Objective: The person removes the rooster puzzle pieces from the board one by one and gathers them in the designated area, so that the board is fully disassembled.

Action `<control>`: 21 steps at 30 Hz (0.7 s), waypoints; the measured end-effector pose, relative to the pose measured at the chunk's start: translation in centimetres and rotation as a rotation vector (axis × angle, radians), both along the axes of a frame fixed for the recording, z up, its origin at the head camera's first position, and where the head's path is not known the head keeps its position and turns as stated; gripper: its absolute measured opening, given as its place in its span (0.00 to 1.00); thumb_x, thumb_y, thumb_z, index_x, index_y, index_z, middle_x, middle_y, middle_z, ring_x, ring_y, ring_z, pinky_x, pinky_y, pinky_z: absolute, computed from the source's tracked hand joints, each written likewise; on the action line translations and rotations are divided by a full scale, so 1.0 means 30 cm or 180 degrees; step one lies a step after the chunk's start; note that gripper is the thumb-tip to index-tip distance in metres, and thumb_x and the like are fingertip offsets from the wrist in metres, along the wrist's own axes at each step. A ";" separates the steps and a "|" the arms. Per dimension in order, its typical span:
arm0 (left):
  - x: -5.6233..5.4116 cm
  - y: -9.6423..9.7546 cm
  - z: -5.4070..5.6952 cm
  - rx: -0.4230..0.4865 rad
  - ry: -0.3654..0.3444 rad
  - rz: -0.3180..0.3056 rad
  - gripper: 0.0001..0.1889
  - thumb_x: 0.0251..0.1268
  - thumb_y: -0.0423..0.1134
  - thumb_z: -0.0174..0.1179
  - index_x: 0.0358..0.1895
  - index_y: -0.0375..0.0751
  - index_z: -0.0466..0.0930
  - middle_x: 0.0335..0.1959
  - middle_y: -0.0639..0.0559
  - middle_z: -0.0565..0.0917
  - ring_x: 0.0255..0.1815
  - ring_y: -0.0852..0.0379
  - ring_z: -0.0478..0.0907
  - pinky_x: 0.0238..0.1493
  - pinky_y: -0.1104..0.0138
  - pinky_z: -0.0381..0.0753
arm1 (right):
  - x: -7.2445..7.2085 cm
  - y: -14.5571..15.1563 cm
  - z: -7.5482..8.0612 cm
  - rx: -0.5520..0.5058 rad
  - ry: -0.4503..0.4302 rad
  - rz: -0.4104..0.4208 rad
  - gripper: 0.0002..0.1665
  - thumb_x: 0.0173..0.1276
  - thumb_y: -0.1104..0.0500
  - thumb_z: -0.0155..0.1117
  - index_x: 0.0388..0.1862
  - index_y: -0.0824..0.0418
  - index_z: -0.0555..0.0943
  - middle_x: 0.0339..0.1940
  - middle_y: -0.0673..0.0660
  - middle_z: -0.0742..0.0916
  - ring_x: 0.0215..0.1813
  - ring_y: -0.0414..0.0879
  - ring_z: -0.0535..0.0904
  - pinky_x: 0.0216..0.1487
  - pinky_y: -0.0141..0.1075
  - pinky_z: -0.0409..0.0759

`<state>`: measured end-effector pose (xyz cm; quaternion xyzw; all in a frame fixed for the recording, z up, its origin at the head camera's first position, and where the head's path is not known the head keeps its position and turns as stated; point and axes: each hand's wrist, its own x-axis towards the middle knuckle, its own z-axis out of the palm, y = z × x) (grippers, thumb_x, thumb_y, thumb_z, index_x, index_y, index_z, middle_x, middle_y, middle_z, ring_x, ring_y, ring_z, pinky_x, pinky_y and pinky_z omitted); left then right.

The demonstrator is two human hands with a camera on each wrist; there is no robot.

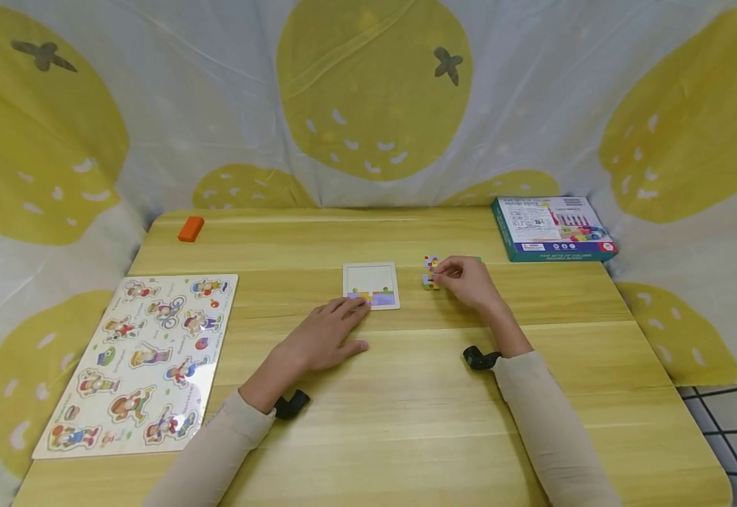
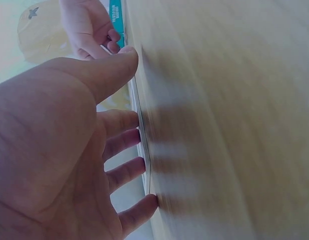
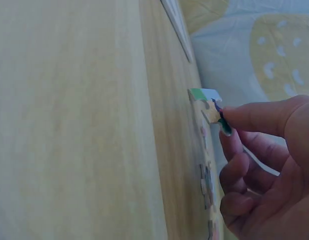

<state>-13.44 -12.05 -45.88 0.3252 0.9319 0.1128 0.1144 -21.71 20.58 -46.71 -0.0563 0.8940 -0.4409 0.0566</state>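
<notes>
A small square puzzle tray lies on the table, with a row of purple and yellow puzzle pieces fitted along its near edge. My left hand rests at the tray's near left edge, its fingers extended and spread; in the left wrist view the fingertips touch the edge. Right of the tray, my right hand pinches a jigsaw piece between thumb and index finger. Loose jigsaw pieces lie by those fingertips, partly hidden by the hand.
At the left lies a large picture board with cartoon figures. An orange block sits at the back left. A boxed set stands at the back right corner. A fruit-patterned cloth hangs behind the wooden table.
</notes>
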 end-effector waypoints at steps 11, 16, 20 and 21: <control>0.000 -0.004 -0.006 0.0050 0.0033 -0.0032 0.39 0.79 0.61 0.52 0.83 0.47 0.55 0.84 0.48 0.58 0.83 0.42 0.55 0.78 0.41 0.62 | -0.016 -0.007 -0.006 0.0432 -0.0035 -0.0051 0.08 0.72 0.58 0.69 0.40 0.61 0.90 0.36 0.57 0.89 0.40 0.50 0.82 0.44 0.39 0.78; -0.002 -0.007 -0.009 0.0045 0.0080 -0.0043 0.38 0.79 0.61 0.51 0.83 0.47 0.56 0.84 0.48 0.58 0.83 0.43 0.56 0.77 0.42 0.63 | -0.019 -0.013 0.001 0.0548 -0.0009 -0.0026 0.08 0.72 0.57 0.69 0.40 0.60 0.90 0.36 0.58 0.89 0.39 0.50 0.81 0.42 0.39 0.78; -0.003 -0.010 -0.008 0.0082 0.0073 -0.0043 0.38 0.79 0.60 0.52 0.83 0.47 0.56 0.84 0.48 0.59 0.83 0.43 0.56 0.77 0.41 0.63 | -0.015 -0.010 0.002 0.0490 0.0016 -0.0086 0.09 0.73 0.56 0.68 0.41 0.60 0.90 0.38 0.58 0.90 0.40 0.50 0.82 0.42 0.39 0.79; -0.003 -0.011 -0.008 0.0098 0.0069 -0.0042 0.38 0.79 0.60 0.52 0.83 0.47 0.57 0.83 0.48 0.59 0.83 0.43 0.56 0.77 0.41 0.63 | -0.012 -0.009 0.003 0.0457 0.0025 -0.0095 0.09 0.73 0.56 0.68 0.42 0.60 0.90 0.39 0.58 0.90 0.41 0.50 0.83 0.43 0.39 0.79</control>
